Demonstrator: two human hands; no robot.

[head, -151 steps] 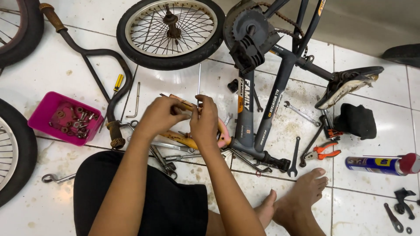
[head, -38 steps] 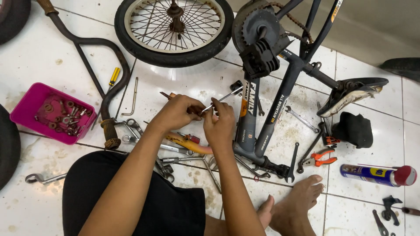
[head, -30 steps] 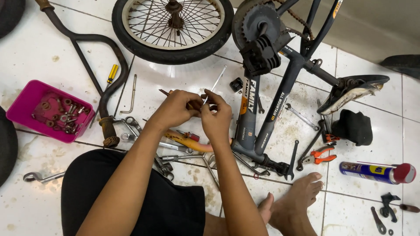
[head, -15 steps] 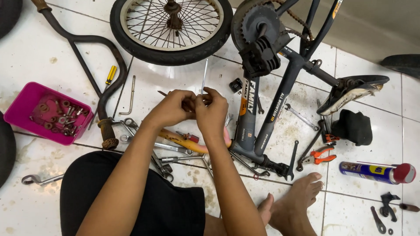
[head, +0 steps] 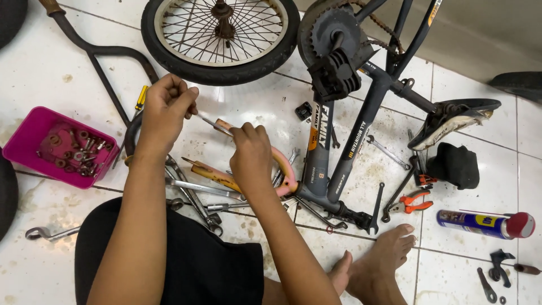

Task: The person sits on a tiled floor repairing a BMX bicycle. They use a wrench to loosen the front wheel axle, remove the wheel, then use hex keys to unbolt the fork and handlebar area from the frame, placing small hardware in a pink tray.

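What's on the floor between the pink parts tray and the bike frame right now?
In the head view, between the pink tray and the bike frame lie the handlebar, a yellow-handled screwdriver, scattered wrenches, and both hands, left and right.

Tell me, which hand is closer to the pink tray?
Left. The left hand is up beside the pink tray, just to its right. The right hand is farther over, next to the bike frame.
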